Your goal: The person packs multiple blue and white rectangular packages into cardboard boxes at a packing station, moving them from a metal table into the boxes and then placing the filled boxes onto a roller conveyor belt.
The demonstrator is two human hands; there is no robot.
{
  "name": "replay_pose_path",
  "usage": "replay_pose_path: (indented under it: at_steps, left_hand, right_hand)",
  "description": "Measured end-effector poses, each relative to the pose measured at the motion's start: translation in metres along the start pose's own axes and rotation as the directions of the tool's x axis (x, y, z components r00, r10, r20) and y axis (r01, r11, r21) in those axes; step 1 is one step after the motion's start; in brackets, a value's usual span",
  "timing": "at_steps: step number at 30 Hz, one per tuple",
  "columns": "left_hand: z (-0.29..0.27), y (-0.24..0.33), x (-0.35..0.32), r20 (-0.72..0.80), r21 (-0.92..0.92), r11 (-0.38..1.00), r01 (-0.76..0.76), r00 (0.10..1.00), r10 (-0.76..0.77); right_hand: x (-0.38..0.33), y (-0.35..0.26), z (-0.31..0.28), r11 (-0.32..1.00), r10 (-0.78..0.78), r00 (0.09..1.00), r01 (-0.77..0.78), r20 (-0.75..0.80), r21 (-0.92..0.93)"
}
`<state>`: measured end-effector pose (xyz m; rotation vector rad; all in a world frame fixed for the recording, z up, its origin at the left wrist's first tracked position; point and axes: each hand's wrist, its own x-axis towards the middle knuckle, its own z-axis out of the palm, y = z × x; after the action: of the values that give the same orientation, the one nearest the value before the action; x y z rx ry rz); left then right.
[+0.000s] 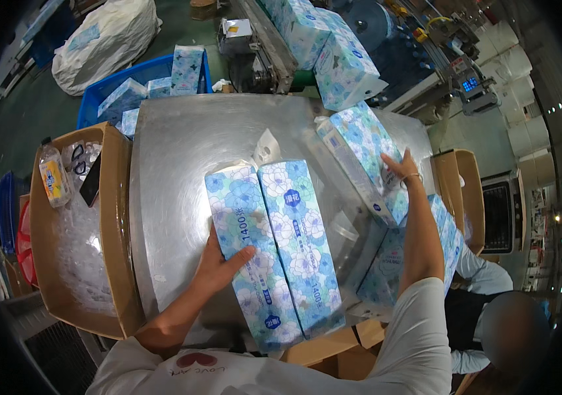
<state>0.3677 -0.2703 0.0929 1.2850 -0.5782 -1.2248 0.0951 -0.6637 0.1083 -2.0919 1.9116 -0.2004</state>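
Two long tissue packs in blue floral film lie side by side on the metal table (169,145). Against the left tissue pack (245,197) is my left hand (220,264), thumb on top and fingers down its outer side, gripping it. The right tissue pack (294,217) touches it along its length, and a clear film handle (267,149) sticks up at their far end. Over to the right, my right hand (402,168) grips another floral tissue pack (360,141), thumb and fingers spread across its right side. More floral packs (386,263) lie under my right forearm.
An open carton (120,250) with clear plastic bags, a bottle (54,174) and a phone (91,181) stands left. Behind it is a blue crate (87,108) of packs. More packs (343,72) sit on the far conveyor. A co-worker (485,322) is at the lower right.
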Motion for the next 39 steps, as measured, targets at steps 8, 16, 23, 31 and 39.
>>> replay_pose_path:
  at_steps: [8,16,23,31,39]
  left_hand:
    - [-0.001,-0.010,0.017,-0.030,0.048,0.998,0.031,0.999,-0.030]
    - [-0.008,0.001,0.012,0.010,0.057,0.995,0.078,0.997,-0.079]
    - [-0.011,-0.008,0.019,0.027,0.293,0.954,-0.066,0.998,0.061]
    - [-0.005,-0.002,0.021,-0.010,-0.002,0.999,0.038,0.999,-0.038]
    - [-0.009,-0.009,0.022,0.049,0.016,0.999,-0.036,0.998,0.035]
  right_hand:
    - [-0.101,0.001,0.071,0.785,-0.184,0.837,-0.190,0.515,0.590]
    - [-0.159,0.015,0.019,0.606,-0.252,0.783,-0.331,0.569,0.723]
    - [-0.281,-0.064,-0.129,0.743,-0.424,0.874,0.485,-0.236,0.462]
    - [-0.109,-0.239,-0.121,0.473,-0.761,0.284,0.858,-0.583,-0.200]
    - [-0.065,-0.093,0.032,0.945,-0.327,0.944,0.327,0.042,0.005]
